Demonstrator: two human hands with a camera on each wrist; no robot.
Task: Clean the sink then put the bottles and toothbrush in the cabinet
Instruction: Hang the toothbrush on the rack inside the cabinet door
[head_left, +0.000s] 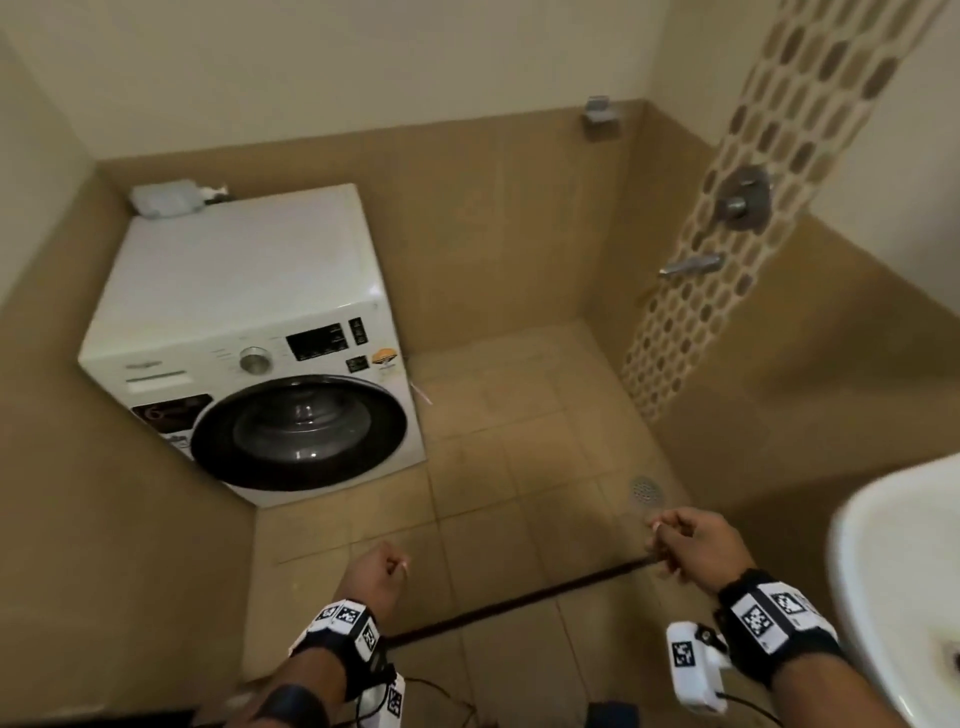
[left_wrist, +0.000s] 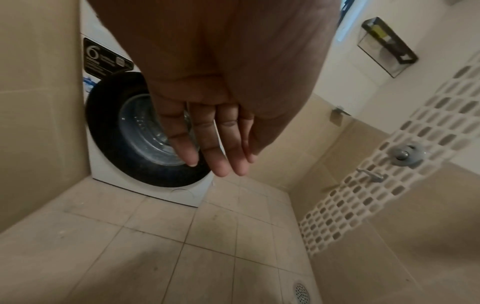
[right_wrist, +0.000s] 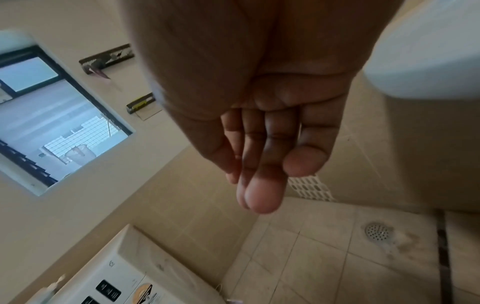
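At 9 o'clock: washing machine (head_left: 249, 332), smooth white boxy metal, is standing idle.
Left hand (head_left: 375, 571): hanging loosely curled, holding nothing.
Right hand (head_left: 693, 545): hanging relaxed, holding nothing.
At 4 o'clock: sink (head_left: 893, 582), glossy rounded ceramic, is waiting.
Advice: turn right; bottles, toothbrush unseen.

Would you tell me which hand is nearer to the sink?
Right. The right hand hangs just left of the sink; the left hand is farther left, toward the washing machine.

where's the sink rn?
In the head view the white sink sits at the lower right edge, just right of the right hand, only partly in frame. The right wrist view shows its underside at the upper right.
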